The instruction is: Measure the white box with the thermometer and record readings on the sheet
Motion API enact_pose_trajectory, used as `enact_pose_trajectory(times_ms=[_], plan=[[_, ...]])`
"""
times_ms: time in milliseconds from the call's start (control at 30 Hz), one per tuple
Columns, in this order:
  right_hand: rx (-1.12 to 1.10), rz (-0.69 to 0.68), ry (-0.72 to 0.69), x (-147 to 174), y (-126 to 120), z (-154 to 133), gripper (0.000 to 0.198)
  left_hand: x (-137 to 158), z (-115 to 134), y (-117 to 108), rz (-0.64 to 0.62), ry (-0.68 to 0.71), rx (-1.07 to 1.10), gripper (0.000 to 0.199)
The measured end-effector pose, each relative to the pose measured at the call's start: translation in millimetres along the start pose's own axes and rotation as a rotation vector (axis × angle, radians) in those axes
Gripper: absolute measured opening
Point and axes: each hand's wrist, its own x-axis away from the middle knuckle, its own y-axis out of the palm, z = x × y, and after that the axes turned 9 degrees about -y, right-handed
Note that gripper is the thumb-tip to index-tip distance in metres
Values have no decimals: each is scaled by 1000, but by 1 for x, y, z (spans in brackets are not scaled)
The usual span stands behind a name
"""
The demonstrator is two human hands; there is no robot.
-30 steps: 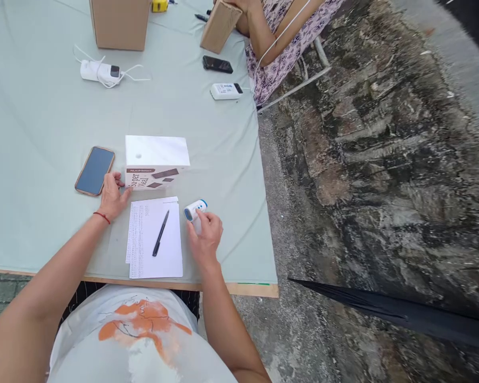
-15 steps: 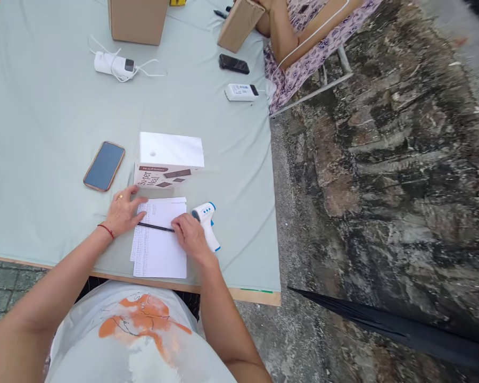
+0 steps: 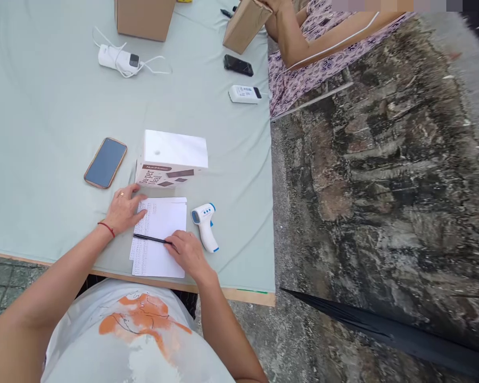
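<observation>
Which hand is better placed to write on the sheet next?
Right. The right hand already has its fingers on the black pen lying across the printed sheet. The left hand rests flat on the sheet's left edge, likely steadying it.

A table draped in pale green cloth, bare wood showing along the near edge. Near side: printed paper sheet w/ a black pen across it, a white-and-blue infrared thermometer just right of the sheet, a white carton behind it, a smartphone face-up to the carton's left. Far side — white device w/ coiled cable, two cardboard boxes, dark phone, white gadget near the right edge.
</observation>
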Motion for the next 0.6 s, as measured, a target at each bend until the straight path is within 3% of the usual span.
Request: enact_pose_trajectory(times_ms=[133, 267, 433, 600], plan=[[-152, 50, 72, 3, -7, 2, 11, 0, -1, 0, 9, -16, -19, 32], [-446, 259, 212, -6, 0, 0, 8, 0, -7, 0, 39, -11, -38, 30], [-718, 657, 305, -53, 25, -4, 11, -6, -19, 1, 106, 12, -58, 26], [-872, 790, 374, -98, 39, -3, 19, -15, -24, 1, 141, 53, -88, 25]])
